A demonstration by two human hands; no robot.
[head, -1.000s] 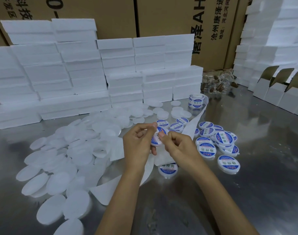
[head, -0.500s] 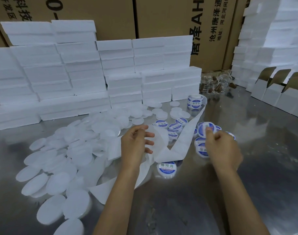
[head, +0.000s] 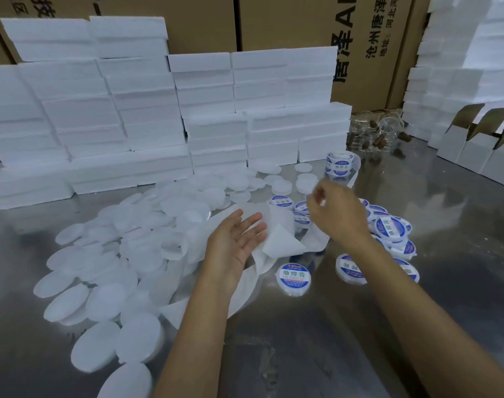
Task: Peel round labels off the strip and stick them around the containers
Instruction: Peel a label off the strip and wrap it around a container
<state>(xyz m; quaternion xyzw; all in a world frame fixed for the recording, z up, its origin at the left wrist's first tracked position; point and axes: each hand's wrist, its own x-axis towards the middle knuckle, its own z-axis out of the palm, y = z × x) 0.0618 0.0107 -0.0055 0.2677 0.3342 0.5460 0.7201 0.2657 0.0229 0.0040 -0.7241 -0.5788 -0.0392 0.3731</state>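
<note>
**Q:** What does the work area look like, and where is there room?

**A:** Steel tabletop (head: 273,354) fills the view, shiny and bare in the near middle and to the far right. White foam blocks (head: 147,110) are stacked like a wall along the back edge, with cardboard cartons (head: 291,21) behind them. Small open white boxes (head: 474,150) line the right edge. Plain white lids (head: 107,271) are heaped over the left side.

**Q:** Where are the labels and containers, relative to the hands?

**A:** The label roll (head: 340,163) stands at the back, just beyond the right hand (head: 338,214). Its white backing strip (head: 279,242) trails forward and crumples under the left hand (head: 236,248). Labelled containers (head: 390,229) cluster just right of the right hand; one more (head: 293,278) sits alone near the left wrist.

**Q:** What are the hands doing?

**A:** The left hand is open, fingers straight, resting against the strip. The right hand hovers above the containers, fingers loosely curled; it is blurred, so I cannot tell whether it holds anything.
</note>
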